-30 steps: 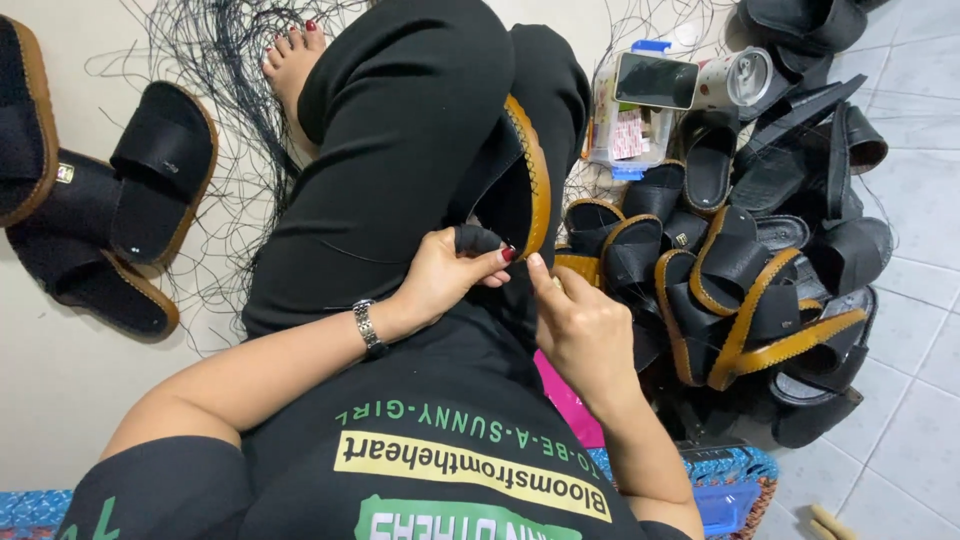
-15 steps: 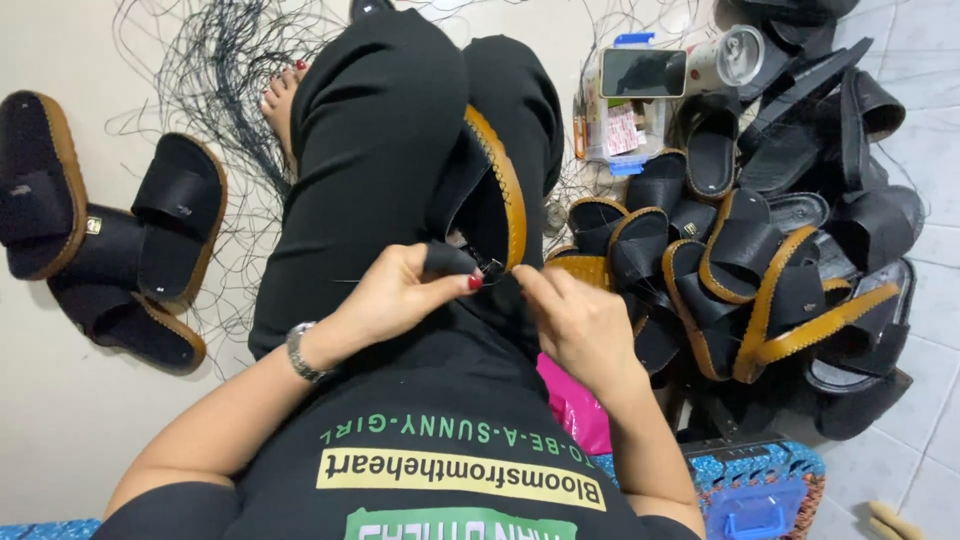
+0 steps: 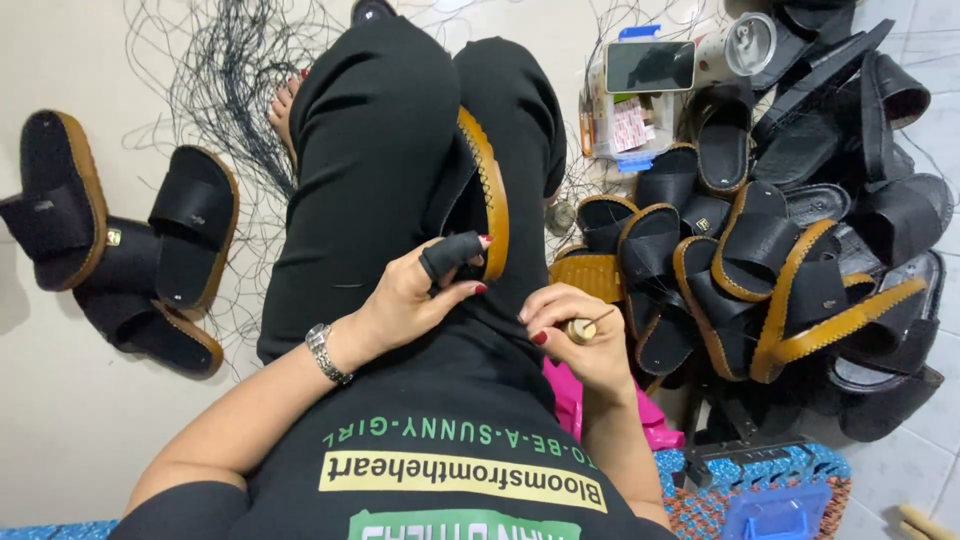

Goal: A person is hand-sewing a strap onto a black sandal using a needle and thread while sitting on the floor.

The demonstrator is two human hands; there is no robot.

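From the head camera we look down on our own lap, where a black sandal with a tan stitched sole edge (image 3: pixel 485 195) lies wedged between our black-clad thighs, its long axis running from about six o'clock up to twelve, the tan rim turned toward three o'clock. Our left hand (image 3: pixel 415 295) sits at the sandal's near end, touching it, so the shoe lies at roughly twelve to one o'clock from those fingers; the index finger wears a black protective sleeve (image 3: pixel 450 255) and points toward two o'clock, pressed against the black upper, while the thumb curls below it, the two closing on the sandal's lower edge. The left wrist, with a metal watch (image 3: pixel 328 352), comes in from seven o'clock, forearm slanting up across the body. Our right hand (image 3: pixel 575 335) is just beside the sandal but apart from it, at about four o'clock from its near end; its fingers are curled together, pinching a small wooden-handled awl or needle tool (image 3: pixel 583 328) whose thin point aims toward two o'clock, away from the rim. The left hand is therefore the nearer one. At three o'clock a heap of finished black-and-tan sandals (image 3: pixel 780 270) is piled on the floor, a phone (image 3: pixel 650 66) lies at one o'clock, loose black thread (image 3: pixel 225 90) at eleven, and three black slippers (image 3: pixel 130 260) at nine.
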